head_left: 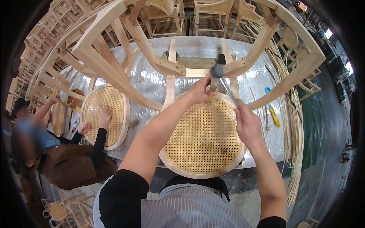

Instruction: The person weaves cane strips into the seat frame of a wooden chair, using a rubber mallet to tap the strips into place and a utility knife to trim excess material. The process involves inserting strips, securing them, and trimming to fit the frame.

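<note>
In front of me lies a round woven cane seat panel [205,136] in a pale wooden frame, part of a bare wooden chair frame [167,65]. My right hand [247,119] is closed round the handle of a hammer [229,88], whose dark head is blurred and hangs over the panel's far edge. At that edge, just below the hammer head, my left hand [200,90] is closed in a pinch. Whatever sits between its fingers is too small and partly hidden to name.
On the left a co-worker's hands rest on another round cane panel [100,110]. Long cane strips [294,129] run down the table's right side, near a yellow-handled tool [274,117] and a blue ring [268,89]. Plastic film [148,85] covers the table; more chair frames [213,11] stand beyond.
</note>
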`<state>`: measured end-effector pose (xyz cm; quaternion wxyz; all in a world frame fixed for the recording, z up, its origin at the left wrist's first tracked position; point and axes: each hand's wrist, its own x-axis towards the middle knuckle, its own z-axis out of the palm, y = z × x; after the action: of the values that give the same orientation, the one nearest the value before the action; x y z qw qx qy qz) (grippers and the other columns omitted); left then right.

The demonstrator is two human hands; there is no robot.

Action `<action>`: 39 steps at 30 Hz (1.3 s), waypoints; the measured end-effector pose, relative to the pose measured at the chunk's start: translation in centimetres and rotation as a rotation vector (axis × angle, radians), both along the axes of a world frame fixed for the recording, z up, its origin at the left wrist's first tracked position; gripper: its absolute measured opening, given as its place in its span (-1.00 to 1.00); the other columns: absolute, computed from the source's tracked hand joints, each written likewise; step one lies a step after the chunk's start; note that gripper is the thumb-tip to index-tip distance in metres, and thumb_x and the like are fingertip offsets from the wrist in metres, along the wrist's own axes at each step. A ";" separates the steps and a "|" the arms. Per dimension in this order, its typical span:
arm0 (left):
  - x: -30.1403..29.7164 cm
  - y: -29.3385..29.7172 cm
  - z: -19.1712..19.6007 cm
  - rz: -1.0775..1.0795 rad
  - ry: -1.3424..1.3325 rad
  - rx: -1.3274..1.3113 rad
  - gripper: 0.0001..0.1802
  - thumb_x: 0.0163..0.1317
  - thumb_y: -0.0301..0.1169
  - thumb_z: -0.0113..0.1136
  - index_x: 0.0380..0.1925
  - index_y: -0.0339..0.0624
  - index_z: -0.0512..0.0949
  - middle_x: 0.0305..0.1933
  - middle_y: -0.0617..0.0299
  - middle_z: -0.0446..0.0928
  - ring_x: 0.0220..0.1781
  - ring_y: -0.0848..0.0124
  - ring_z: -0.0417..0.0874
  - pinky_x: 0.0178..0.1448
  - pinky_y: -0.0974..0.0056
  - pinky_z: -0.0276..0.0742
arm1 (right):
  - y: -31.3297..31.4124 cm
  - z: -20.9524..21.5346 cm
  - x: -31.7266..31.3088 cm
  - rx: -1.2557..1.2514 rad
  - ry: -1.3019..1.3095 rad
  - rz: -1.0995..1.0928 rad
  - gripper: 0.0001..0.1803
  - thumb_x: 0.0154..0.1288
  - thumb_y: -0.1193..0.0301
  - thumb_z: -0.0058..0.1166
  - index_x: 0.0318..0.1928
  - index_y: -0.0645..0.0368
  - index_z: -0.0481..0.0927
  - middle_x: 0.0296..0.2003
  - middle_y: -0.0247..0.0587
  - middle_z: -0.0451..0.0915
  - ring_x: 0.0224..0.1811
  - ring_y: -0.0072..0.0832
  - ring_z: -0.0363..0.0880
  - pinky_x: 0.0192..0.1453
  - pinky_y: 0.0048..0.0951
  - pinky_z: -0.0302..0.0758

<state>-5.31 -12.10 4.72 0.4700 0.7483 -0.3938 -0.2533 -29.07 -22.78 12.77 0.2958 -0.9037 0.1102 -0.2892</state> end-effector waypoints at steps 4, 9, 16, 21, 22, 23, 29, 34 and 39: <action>1.7 2.5 -1.1 0.019 -0.033 -0.091 -0.19 0.28 -0.56 0.53 0.45 -0.27 0.29 0.34 0.10 0.54 0.42 0.22 0.60 0.46 0.24 0.59 | 0.9 1.3 0.1 0.217 0.152 -0.012 -0.73 0.65 0.41 0.08 0.21 0.25 0.59 -0.28 0.09 0.71 -0.35 -0.14 0.72 -0.22 -0.20 0.58; 1.3 2.0 -2.1 0.032 0.109 -0.278 -0.21 0.28 -0.50 0.54 0.44 -0.21 0.33 0.29 0.08 0.60 0.45 0.25 0.59 0.42 0.21 0.58 | 0.1 1.3 -3.1 0.543 0.111 0.003 -0.79 0.67 0.38 0.06 0.06 0.27 0.61 -0.43 -0.30 0.60 -0.42 -0.51 0.55 -0.27 -0.39 0.47; 0.4 1.2 -1.2 0.008 -0.080 -0.123 -0.16 0.26 -0.47 0.56 0.47 -0.22 0.31 0.34 0.02 0.59 0.44 0.24 0.58 0.48 0.18 0.51 | 0.4 2.1 -4.2 0.440 0.020 -0.045 -0.78 0.62 0.49 0.10 0.15 0.29 0.60 -0.27 -0.27 0.68 -0.33 -0.54 0.63 -0.19 -0.48 0.56; 0.5 1.1 -1.8 -0.008 -0.085 -0.221 -0.12 0.25 -0.45 0.57 0.50 -0.25 0.29 0.32 -0.03 0.62 0.39 0.18 0.62 0.45 0.15 0.53 | 1.1 3.5 -2.4 0.158 -0.109 0.056 -0.59 0.51 0.58 0.19 0.32 0.28 0.57 -0.14 0.01 0.73 -0.26 -0.24 0.75 -0.10 -0.33 0.65; 0.6 1.3 -2.1 -0.003 -0.116 -0.218 -0.12 0.25 -0.45 0.57 0.50 -0.26 0.29 0.32 -0.03 0.61 0.39 0.18 0.62 0.45 0.16 0.53 | 1.0 3.4 -1.8 0.100 -0.123 0.079 -0.55 0.49 0.59 0.21 0.35 0.27 0.56 -0.13 0.06 0.73 -0.25 -0.16 0.76 -0.10 -0.29 0.66; 0.3 0.7 -2.2 -0.018 -0.132 -0.229 -0.12 0.25 -0.45 0.58 0.50 -0.27 0.29 0.33 -0.03 0.61 0.38 0.18 0.62 0.44 0.16 0.54 | 0.3 2.7 -1.2 -0.075 -0.174 0.096 -0.50 0.47 0.61 0.21 0.39 0.23 0.55 -0.21 0.10 0.70 -0.29 -0.01 0.75 -0.13 -0.17 0.67; 1.8 2.2 -2.2 0.001 -0.121 -0.241 -0.20 0.25 -0.43 0.57 0.43 -0.29 0.37 0.29 -0.05 0.64 0.35 0.19 0.65 0.42 0.17 0.55 | 0.5 4.9 0.6 -0.138 0.006 0.104 -0.36 0.44 0.63 0.21 0.50 0.12 0.50 -0.28 0.03 0.65 -0.31 0.00 0.69 -0.19 -0.08 0.62; -1.4 -1.5 0.3 -0.033 0.010 -0.092 -0.23 0.23 -0.65 0.49 0.40 -0.21 0.34 0.38 -0.03 0.59 0.52 0.17 0.55 0.58 0.14 0.45 | -2.4 1.6 -1.3 -0.255 -0.041 0.078 -0.35 0.42 0.64 0.22 0.50 0.13 0.49 -0.31 0.02 0.62 -0.30 -0.02 0.67 -0.15 -0.09 0.61; 0.4 1.7 -0.6 0.022 0.041 -0.154 -0.24 0.25 -0.63 0.47 0.41 -0.17 0.35 0.40 -0.02 0.57 0.54 0.16 0.52 0.58 0.15 0.44 | -1.1 3.0 0.8 -0.146 -0.007 0.044 -0.36 0.46 0.52 0.20 0.52 -0.02 0.49 -0.24 0.07 0.69 -0.29 0.05 0.72 -0.21 -0.02 0.63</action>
<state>-4.89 -10.42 4.13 0.5371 0.7088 -0.3940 -0.2323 -28.26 -23.93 15.80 0.2358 -0.9241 0.0677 -0.2929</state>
